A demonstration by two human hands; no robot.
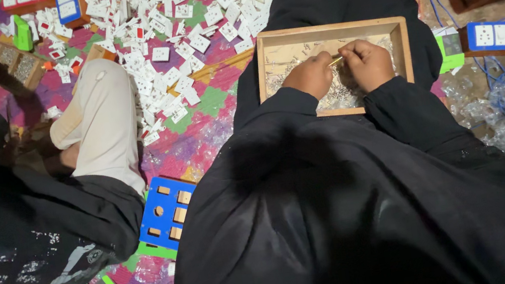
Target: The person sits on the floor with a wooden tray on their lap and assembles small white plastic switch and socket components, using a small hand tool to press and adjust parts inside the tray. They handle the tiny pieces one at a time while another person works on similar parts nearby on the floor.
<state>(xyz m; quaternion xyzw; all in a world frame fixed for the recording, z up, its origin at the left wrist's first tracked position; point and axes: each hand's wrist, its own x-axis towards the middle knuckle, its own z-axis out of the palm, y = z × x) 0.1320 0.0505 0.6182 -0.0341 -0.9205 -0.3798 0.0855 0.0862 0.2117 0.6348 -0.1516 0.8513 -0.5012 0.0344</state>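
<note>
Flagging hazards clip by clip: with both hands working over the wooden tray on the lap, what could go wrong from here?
1. The wooden tray rests on the lap, not on the floor; a leg shift could tip its small metal pieces out.
2. The left hand and right hand pinch one tiny brass-coloured part; it could slip back among the others.
3. The heap of white switch parts lies close by, so spilled pieces could mix in.

Dim, uneven light falls from above, brightest on the scattered white switch parts [181,31] and the patterned mat [191,138]. The black garment [345,215] swallows detail into near-solid shadow. The picture is soft throughout; the small metal pieces in the wooden tray [330,34] blur together, and the corners darken.
</note>
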